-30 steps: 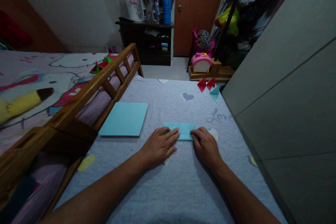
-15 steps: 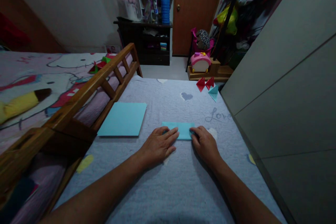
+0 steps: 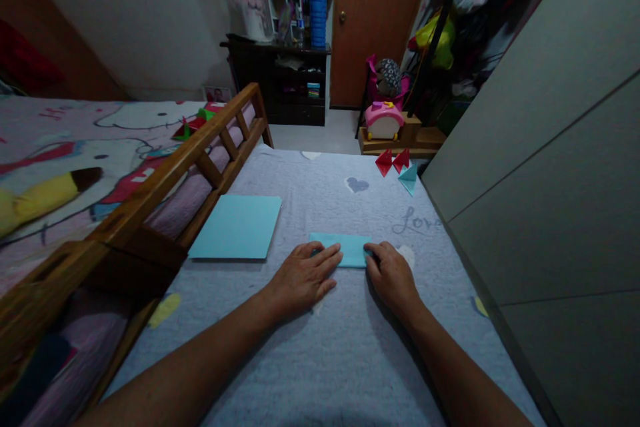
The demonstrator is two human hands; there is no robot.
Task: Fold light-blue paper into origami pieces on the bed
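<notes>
two hands are at work on one light blue folded strip [image 3: 354, 253] of paper, which lies flat on a pale blue sheet [image 3: 320, 373]. the left hand [image 3: 305, 280] is palm down over the strip's left part, fingers stretched out and a little spread. the right hand [image 3: 393, 277] has its fingers curled and touches the strip's right end; i cannot tell whether it pinches the paper or only presses it. the two hands are apart, with a bare stretch of the strip between them.

left of the strip, well apart from it, is one flat light blue square [image 3: 237, 227]; whether it is one sheet or several i cannot tell. beyond the strip and to its right stand three small folded pieces: two red ones [image 3: 384, 163] side by side and one light blue one [image 3: 409, 179] just beside them. nearer to the strip, on its far side, one gray heart [image 3: 357, 185] is printed on the sheet. farther left of the strip than the square runs one wooden rail [image 3: 175, 166].
</notes>
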